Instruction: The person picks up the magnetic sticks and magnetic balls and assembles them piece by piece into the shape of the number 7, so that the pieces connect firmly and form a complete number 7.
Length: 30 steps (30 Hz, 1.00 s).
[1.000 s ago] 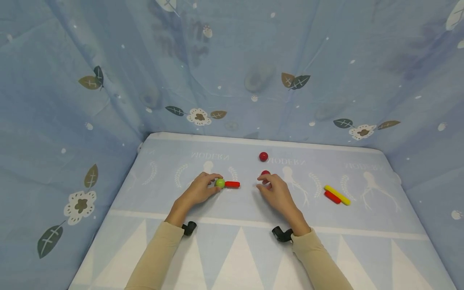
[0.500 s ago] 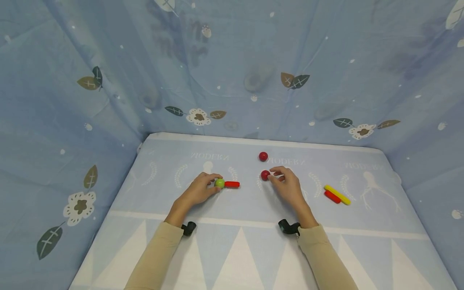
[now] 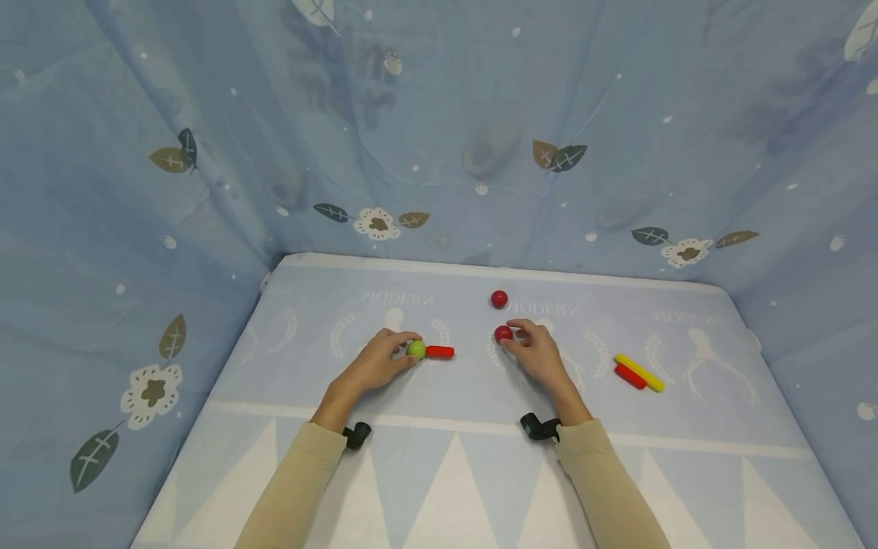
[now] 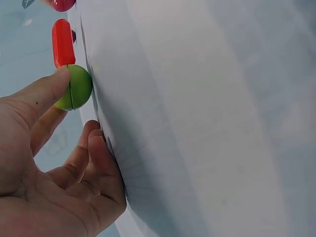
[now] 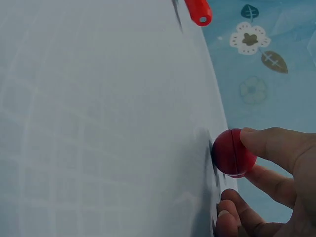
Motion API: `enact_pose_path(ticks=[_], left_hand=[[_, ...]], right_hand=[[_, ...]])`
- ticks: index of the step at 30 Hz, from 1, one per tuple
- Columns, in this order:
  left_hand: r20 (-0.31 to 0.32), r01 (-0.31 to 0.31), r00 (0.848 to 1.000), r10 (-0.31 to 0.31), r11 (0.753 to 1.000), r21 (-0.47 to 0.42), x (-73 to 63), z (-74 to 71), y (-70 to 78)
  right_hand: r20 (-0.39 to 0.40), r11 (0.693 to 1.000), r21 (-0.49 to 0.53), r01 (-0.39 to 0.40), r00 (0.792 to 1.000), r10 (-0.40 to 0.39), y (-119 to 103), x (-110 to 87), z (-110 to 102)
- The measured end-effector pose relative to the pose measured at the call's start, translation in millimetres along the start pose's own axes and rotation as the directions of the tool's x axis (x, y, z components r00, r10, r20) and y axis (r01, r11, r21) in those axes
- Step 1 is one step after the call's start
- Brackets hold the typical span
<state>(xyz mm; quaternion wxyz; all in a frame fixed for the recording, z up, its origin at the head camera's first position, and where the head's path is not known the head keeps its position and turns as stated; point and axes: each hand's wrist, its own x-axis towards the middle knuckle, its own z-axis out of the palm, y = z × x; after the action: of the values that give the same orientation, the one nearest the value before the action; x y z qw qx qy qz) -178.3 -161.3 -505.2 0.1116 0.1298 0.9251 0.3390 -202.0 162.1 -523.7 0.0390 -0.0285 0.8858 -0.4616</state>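
Note:
My left hand [image 3: 377, 360] pinches a green ball [image 4: 79, 88] with a seam between thumb and fingers. Joined end to end with that ball is a short red stick [image 3: 440, 351], pointing right; a small hole shows in its free end in the right wrist view. On the right, my right hand [image 3: 538, 355] has thumb and fingers on either side of a dark red ball [image 5: 233, 153], which also has a seam around it. This ball sits low at the table surface. Behind it lies a second red ball [image 3: 499, 299], touched by neither hand.
To the right of my right hand, a yellow stick [image 3: 640, 372] and a red stick [image 3: 629, 376] lie side by side on the patterned tablecloth [image 3: 453, 427]. A blue flowered curtain [image 3: 439, 152] rises behind the table and at both sides.
My right hand moved right, uncovering the nearer red ball, then came back slightly left and closed thumb and fingers on it. The left hand, green ball and red stick stayed in place.

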Motion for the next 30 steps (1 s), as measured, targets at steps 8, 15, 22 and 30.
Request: enact_pose_path(ticks=[8, 15, 22, 30], left_hand=[[0.005, 0.02, 1.0, -0.02, 1.0, -0.011, -0.6, 0.9, -2.0], [0.004, 0.013, 1.0, -0.013, 1.0, -0.017, -0.2, 0.2, -3.9], [0.006, 0.012, 1.0, -0.012, 1.0, -0.028, 0.3, -0.4, -3.6], [0.009, 0.011, 1.0, -0.01, 1.0, -0.026, 0.6, 0.0, -2.7]], right_hand=[[-0.006, 1.0, -0.022, 0.001, 1.0, -0.001, 2.2, 2.6, 4.2], [-0.019, 0.999, -0.042, -0.002, 1.0, 0.002, -0.8, 2.5, 4.5], [-0.029, 0.999, -0.043, 0.024, 0.999, -0.025, -1.4, 2.0, 3.4], [-0.029, 0.998, -0.034, 0.044, 0.999, -0.045, -3.2, -1.1, 3.1]])
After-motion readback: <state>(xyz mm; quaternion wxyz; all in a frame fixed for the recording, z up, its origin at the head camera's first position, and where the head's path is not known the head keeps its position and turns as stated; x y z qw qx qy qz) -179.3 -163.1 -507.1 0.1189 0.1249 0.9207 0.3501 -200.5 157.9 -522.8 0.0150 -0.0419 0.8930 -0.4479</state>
